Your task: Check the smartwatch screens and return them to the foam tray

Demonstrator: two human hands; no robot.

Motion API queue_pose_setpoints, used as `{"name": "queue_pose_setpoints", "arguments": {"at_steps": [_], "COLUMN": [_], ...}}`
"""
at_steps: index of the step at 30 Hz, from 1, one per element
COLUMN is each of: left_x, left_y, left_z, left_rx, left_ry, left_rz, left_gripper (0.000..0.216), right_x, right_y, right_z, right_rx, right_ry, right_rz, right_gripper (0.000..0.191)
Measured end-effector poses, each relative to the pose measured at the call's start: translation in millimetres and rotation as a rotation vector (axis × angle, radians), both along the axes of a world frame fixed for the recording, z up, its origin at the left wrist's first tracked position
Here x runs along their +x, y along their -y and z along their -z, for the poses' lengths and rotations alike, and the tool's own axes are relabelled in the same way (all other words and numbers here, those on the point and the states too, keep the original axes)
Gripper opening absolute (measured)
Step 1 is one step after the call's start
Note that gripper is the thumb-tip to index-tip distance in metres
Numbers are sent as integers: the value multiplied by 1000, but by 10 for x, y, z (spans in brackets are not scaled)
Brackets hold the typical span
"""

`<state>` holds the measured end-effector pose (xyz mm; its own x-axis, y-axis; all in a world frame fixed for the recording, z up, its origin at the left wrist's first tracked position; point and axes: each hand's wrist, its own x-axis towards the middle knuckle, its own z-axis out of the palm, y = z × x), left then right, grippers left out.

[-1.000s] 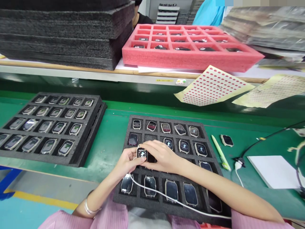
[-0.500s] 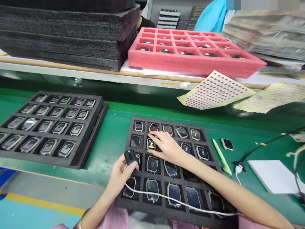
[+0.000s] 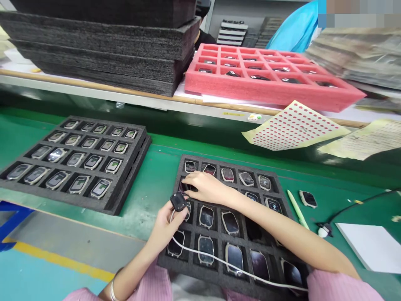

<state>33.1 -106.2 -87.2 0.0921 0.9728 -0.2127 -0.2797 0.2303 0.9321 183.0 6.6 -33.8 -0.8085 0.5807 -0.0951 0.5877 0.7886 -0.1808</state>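
Note:
My left hand (image 3: 171,221) grips a small black charger block (image 3: 178,201) with a white cable (image 3: 213,256) trailing right across the foam tray. My right hand (image 3: 206,188) reaches over the left end of the tray's second row. Its finger and thumb are apart around the slot of a dark-screened smartwatch (image 3: 181,185), which is mostly hidden. The black foam tray (image 3: 219,234) in front of me holds several smartwatches, one per slot, such as the smartwatch (image 3: 206,216) just below my right hand.
On the left lies a second black tray (image 3: 125,188) of smartwatches. A green pen (image 3: 297,209), a loose smartwatch (image 3: 308,199) and a white pad (image 3: 369,246) lie right. The shelf above bears black foam stacks (image 3: 125,58) and a pink tray (image 3: 266,92); sticker sheets (image 3: 297,127) hang down.
My right hand has moved one slot left, from the smartwatch with a lit screen to the one beside it. My left hand still holds the charger block. The whole view has shifted slightly.

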Motion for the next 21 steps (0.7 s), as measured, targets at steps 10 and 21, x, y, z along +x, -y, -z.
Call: {"name": "queue_pose_setpoints", "arguments": {"at_steps": [10, 21], "left_x": [-11, -23], "left_y": [22, -48], "left_z": [-18, -35], "left_rx": [33, 18], "left_ry": [11, 12], "left_rz": [77, 206], "left_gripper": [34, 38], "right_x": [17, 151], "right_y": [-23, 344], "right_z": [-79, -260], "right_rx": [22, -61], "right_ry": [-96, -387], "right_rz": [92, -271], "right_gripper": [28, 28]}}
